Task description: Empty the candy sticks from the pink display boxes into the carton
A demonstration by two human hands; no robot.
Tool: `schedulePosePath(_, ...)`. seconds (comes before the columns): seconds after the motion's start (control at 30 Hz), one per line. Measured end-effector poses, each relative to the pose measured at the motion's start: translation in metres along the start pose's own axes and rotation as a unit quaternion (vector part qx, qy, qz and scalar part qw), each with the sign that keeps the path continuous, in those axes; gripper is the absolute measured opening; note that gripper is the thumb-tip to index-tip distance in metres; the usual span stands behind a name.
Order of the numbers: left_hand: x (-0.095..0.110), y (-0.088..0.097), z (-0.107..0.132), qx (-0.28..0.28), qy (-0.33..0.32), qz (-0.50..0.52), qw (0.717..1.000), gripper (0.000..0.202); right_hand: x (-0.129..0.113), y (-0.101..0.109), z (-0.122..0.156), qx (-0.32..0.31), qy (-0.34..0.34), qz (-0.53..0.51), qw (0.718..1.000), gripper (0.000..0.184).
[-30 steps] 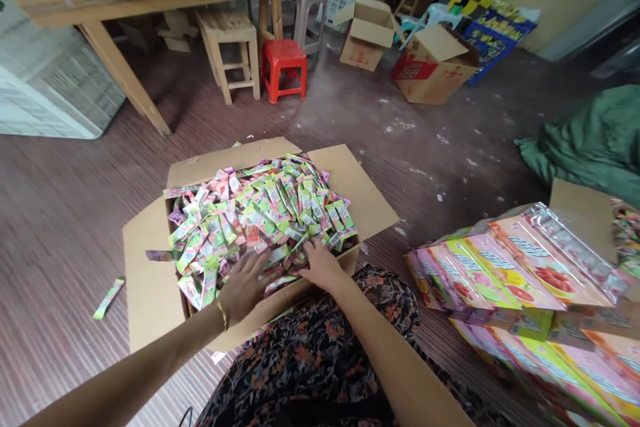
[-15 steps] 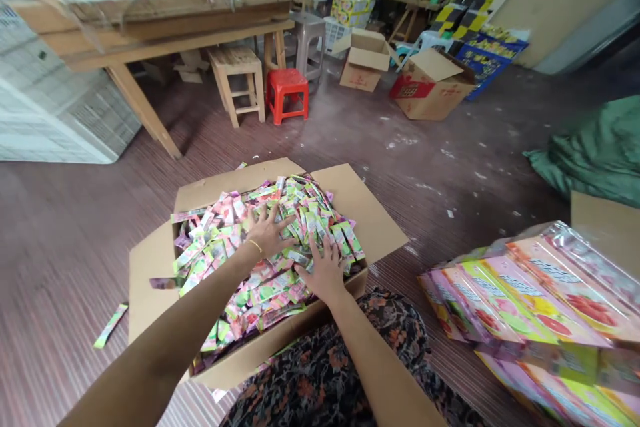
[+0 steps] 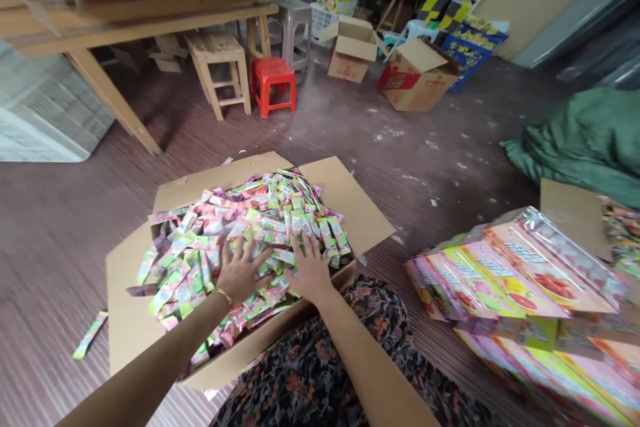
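Note:
An open cardboard box (image 3: 375,210) stands on the floor before me, heaped with pink, green and purple stick sachets (image 3: 195,240). My left hand (image 3: 243,273), with a thin bracelet at its wrist, lies palm down on the heap near its front middle, fingers spread. To its right, my right hand (image 3: 311,270) rests on the sachets by the box's near edge, its fingers also spread and stretched forward. Neither hand grips anything. Both palms hide the sachets under them.
Stacked packs of printed fruit cartons (image 3: 525,280) sit at the right, below a green cloth (image 3: 585,140). A loose sachet (image 3: 90,335) lies on the floor at left. Beyond are a wooden table (image 3: 150,20), a red stool (image 3: 274,85) and open cartons (image 3: 420,77).
My left hand has drawn back toward me and a little left across the sachets. My right hand stays near the same spot. The whole view has shifted slightly.

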State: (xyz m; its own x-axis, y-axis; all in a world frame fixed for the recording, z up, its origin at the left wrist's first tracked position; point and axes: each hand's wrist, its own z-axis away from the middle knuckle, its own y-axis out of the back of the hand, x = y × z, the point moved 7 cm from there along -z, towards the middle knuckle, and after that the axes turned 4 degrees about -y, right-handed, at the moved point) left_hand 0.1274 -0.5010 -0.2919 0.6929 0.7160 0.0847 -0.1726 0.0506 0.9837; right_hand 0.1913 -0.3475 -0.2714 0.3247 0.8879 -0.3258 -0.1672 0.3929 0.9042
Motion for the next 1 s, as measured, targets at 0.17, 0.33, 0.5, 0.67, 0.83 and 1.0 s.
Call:
schedulePosePath(0.17,-0.006,0.003,0.004,0.002,0.001,-0.012,1.000,0.067,0.022,0.034,-0.012,0.118,-0.068,0.009,0.991,0.080)
schedulePosePath(0.33,-0.001,0.043,0.010,0.099,-0.009,0.008,0.995,0.061,0.045,0.016,-0.037,-0.011,-0.156,-0.074,0.985,0.093)
schedulePosePath(0.5,-0.006,0.046,-0.009,0.106,0.018,0.027,0.994,0.059,0.026,-0.013,-0.035,-0.121,-0.094,-0.102,0.983,0.105)
schedulePosePath(0.67,-0.013,0.012,-0.034,-0.005,0.037,0.043,0.998,0.056,0.021,-0.019,-0.037,-0.166,-0.096,-0.094,0.977,0.106)
schedulePosePath(0.83,-0.024,0.039,-0.022,-0.066,0.021,0.050,0.996,0.067,0.019,0.000,-0.018,-0.116,-0.094,-0.086,0.985,0.101)
schedulePosePath(1.0,-0.006,0.103,-0.054,0.029,-0.035,0.038,0.998,0.057,0.038,0.030,-0.005,0.028,-0.133,-0.050,0.989,0.072)
